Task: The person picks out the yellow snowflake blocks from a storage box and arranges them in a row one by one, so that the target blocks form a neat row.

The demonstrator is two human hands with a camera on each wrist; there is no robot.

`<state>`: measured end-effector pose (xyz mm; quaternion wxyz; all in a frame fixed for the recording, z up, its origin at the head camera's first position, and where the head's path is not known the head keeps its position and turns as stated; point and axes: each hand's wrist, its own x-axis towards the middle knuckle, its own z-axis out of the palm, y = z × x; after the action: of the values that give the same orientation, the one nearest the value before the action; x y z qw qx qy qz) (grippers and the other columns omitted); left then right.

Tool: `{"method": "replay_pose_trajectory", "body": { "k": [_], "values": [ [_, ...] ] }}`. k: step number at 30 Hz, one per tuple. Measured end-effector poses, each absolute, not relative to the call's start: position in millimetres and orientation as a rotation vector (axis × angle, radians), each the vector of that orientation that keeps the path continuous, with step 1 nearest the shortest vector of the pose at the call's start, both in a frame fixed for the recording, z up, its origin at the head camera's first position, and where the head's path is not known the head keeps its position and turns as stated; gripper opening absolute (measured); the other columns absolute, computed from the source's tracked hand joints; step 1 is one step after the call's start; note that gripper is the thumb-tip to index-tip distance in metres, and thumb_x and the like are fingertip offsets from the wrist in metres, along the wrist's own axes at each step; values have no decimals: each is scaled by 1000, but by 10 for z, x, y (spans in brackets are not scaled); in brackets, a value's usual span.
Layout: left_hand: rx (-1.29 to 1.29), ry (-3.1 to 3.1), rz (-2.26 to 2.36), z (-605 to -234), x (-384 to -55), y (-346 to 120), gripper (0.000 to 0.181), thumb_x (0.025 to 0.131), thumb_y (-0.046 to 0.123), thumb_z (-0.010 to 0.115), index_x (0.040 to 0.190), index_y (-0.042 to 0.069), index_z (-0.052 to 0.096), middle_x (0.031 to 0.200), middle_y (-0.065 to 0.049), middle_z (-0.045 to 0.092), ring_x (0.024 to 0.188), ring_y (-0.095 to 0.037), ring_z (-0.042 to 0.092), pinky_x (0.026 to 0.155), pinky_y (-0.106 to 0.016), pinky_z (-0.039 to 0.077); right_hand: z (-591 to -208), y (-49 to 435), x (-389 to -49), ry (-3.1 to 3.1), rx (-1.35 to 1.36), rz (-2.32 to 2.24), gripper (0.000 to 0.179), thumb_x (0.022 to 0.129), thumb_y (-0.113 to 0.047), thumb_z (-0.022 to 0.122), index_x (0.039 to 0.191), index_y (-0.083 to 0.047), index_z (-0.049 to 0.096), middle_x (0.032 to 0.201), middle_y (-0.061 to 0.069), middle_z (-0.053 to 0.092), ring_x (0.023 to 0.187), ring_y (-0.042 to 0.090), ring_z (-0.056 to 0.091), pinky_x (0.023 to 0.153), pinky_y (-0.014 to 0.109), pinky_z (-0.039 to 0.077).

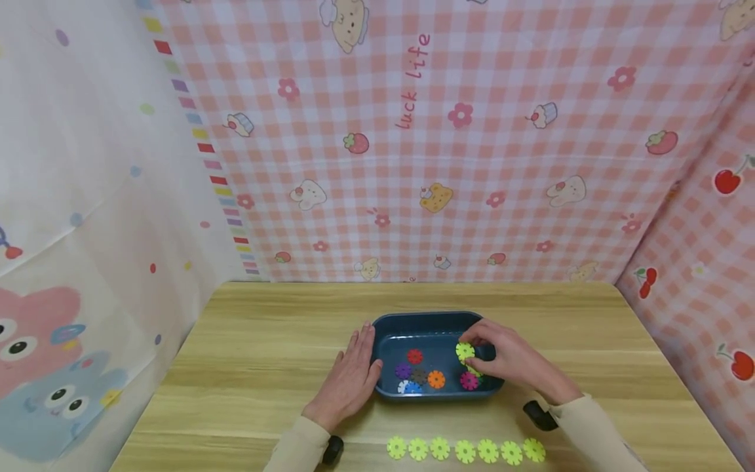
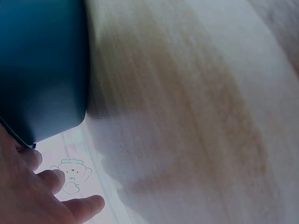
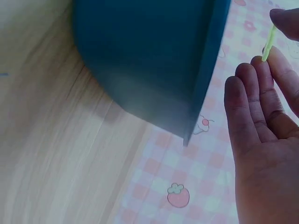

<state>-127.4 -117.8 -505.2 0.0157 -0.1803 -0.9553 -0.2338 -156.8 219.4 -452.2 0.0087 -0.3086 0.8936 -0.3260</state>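
My right hand (image 1: 501, 351) pinches a yellow-green notched disc (image 1: 464, 352) between thumb and fingers, over the right side of a dark blue tray (image 1: 436, 396). In the right wrist view the same disc (image 3: 268, 43) shows edge-on at the fingertips. My left hand (image 1: 348, 380) rests with straight fingers against the tray's left side. Inside the tray lie a red disc (image 1: 415, 356), a purple disc (image 1: 403, 371), an orange disc (image 1: 436, 379), a magenta disc (image 1: 468, 381), and white, blue and brown ones. Another yellow-green disc there is partly hidden by my right hand.
Several yellow-green discs (image 1: 464, 451) lie in a row on the wooden table (image 1: 265, 341) in front of the tray. A pink checked cloth (image 1: 436, 157) hangs behind the table, with more printed cloth on both sides. Dark bands sit at both wrists.
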Motion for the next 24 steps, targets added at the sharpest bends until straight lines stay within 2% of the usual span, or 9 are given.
{"method": "replay_pose_trajectory", "body": {
  "k": [9,17,24],
  "values": [
    [-566,-2968,-721,-5052,-1270,-1182,64,112,32,37,164,0,19,172,-17,16,155,-40,21,114,-67,33,-4543,2331,-1393,2856,-961,-1067,27,88,-13,83,112,-15,71,108,-8,65,94,21,66,83,40,59],
    [-566,-2967,-729,-5043,-1274,-1180,64,112,32,37,164,0,19,171,-17,16,155,-40,22,114,-68,33,-4575,2461,-1233,2943,-1035,-1135,33,82,-9,87,111,-16,72,106,-11,66,93,6,63,80,35,59],
    [-565,-2965,-723,-5056,-1276,-1181,64,112,32,37,164,0,19,171,-16,17,155,-40,22,113,-68,33,-4618,2593,-1118,3019,-1096,-1153,40,77,-2,88,109,-19,71,105,-12,66,90,6,63,76,30,58]
  ]
}}
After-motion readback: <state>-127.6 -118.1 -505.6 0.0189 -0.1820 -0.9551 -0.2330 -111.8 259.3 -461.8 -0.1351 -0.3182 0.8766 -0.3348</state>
